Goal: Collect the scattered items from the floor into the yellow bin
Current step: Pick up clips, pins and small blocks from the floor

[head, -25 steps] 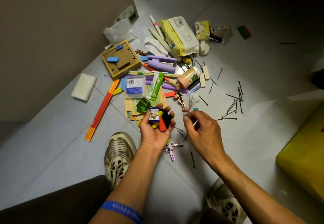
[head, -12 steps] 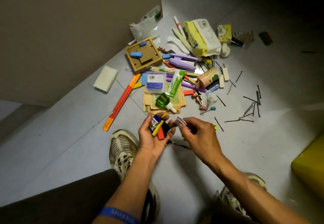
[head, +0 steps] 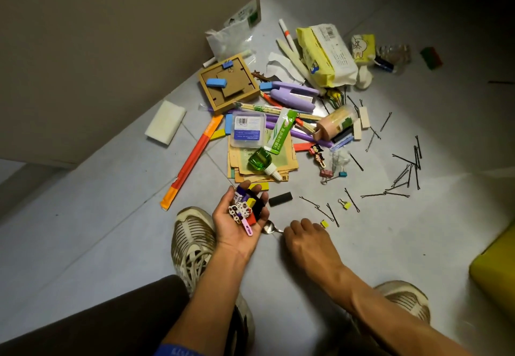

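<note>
Left hand (head: 240, 217) cups a palmful of small clips and blocks as a carrier while right hand (head: 302, 237) grasps a spoon (head: 269, 227) off the floor (head: 83, 230), yellow bin (head: 498, 269) waiting nearby.

Dim indoor light falls from above and behind the camera onto the middle of the floor (head: 278, 286), leaving the top right corner nearly black. Soft shadows lie under the arms. The wide lens bends the tile joints and stretches the edges. The bin (head: 496, 269) at the right edge looks slightly blurred.
</note>
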### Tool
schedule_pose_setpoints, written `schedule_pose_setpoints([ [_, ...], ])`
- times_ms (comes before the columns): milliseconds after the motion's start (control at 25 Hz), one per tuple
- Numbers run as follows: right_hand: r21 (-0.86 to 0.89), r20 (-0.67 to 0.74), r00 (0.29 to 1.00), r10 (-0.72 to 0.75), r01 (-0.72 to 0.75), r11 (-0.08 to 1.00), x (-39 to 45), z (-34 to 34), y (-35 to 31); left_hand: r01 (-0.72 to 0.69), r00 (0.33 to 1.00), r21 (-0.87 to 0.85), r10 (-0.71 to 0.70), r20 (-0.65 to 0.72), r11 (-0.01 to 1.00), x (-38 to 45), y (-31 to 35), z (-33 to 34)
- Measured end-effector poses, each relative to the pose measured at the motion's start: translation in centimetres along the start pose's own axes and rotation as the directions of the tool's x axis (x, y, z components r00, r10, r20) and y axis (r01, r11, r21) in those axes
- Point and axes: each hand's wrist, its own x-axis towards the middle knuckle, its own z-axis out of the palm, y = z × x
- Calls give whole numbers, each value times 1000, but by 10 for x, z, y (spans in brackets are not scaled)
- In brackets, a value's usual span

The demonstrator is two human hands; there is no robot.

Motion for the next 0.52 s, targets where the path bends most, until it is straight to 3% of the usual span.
schedule_pose_setpoints([
  [80,51,35,996,80,-82,995,7,-2,3,0,1000,-4,0,-26,1000,2,-3,1],
  [160,334,6,963,269,-256,907,6,-12,16,-27,999,-12,26,-35,1000,4,-2,2],
  [240,719,14,880,475,-339,607,4,-32,23,-49,998,-9,48,-44,999,5,-1,5],
  [320,889,-62,855,515,-188,418,2,-60,20,-39,997,-5,39,-67,999,4,-9,14],
  [400,879,-67,901,428,-150,454,10,-81,11,-28,997,-12,27,-78,1000,4,-21,25],
  [520,736,-63,936,347,-191,650,23,-86,-2,-25,993,60,32,-116,998,6,-35,36],
])
